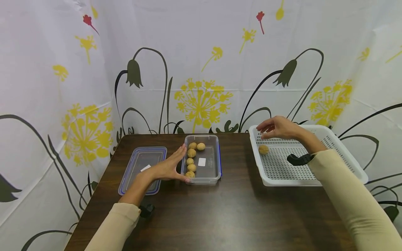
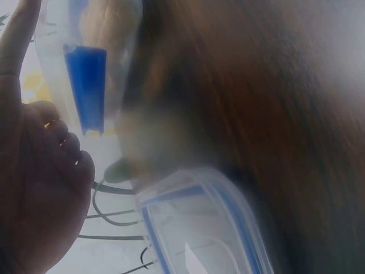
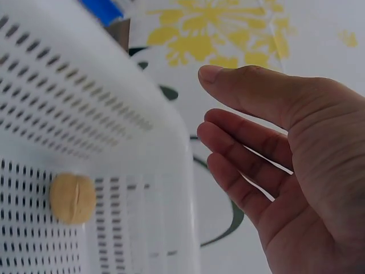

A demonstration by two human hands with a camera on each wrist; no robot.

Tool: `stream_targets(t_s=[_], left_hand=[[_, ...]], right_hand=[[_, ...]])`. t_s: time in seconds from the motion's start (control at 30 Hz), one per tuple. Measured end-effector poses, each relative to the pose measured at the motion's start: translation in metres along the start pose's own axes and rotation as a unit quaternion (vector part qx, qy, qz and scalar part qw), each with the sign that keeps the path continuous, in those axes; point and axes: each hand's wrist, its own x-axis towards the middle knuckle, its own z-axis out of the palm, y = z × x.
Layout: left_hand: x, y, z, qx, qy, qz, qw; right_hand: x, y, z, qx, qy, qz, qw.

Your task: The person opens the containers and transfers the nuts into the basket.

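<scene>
The left hand lies flat, fingers straight, against the left wall of the clear plastic container, which holds six walnuts; the blue-rimmed lid lies just left of the hand on the dark wooden table. Farther right, the right hand hovers relaxed and empty over the white perforated basket, directly above a single walnut on the basket floor.

At the right of the frame the right hand hangs with loosely bent fingers, its grip around nothing. At the lower left a tan ridged walnut lies on the perforated floor of the white plastic basket, apart from the hand.
</scene>
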Motion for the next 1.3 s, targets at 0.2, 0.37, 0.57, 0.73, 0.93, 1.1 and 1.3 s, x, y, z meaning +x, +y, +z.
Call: stream_targets(t_s=[0.2,0.37,0.57,0.73,0.93,1.1,1.3], left_hand=[[0.0,-0.002,0.001,0.008,-0.003,-0.005,1.0],[0.0,0.001,0.001,0.012,-0.005,-0.012,0.9998],[0.0,0.003,0.003,0.014,-0.006,-0.02,0.9997],[-0.001,0.003,0.002,0.014,-0.004,-0.02,0.9997],[0.001,0.002,0.003,0.011,-0.004,-0.011,0.9999],[0.002,0.0,0.003,0.014,-0.002,-0.005,0.9999],[0.003,0.002,0.002,0.017,0.001,-0.001,0.9999]], right_hand=[[0.015,-0.022,0.005,0.015,-0.011,-0.056,0.998],[0.028,-0.042,0.014,0.011,-0.025,-0.088,0.996],[0.043,-0.062,0.03,0.002,-0.049,-0.109,0.993],[0.057,-0.078,0.047,0.004,-0.074,-0.121,0.99],[0.075,-0.093,0.07,0.021,-0.119,-0.135,0.983],[0.089,-0.1,0.09,0.028,-0.159,-0.163,0.973],[0.101,-0.104,0.115,0.016,-0.175,-0.174,0.969]])
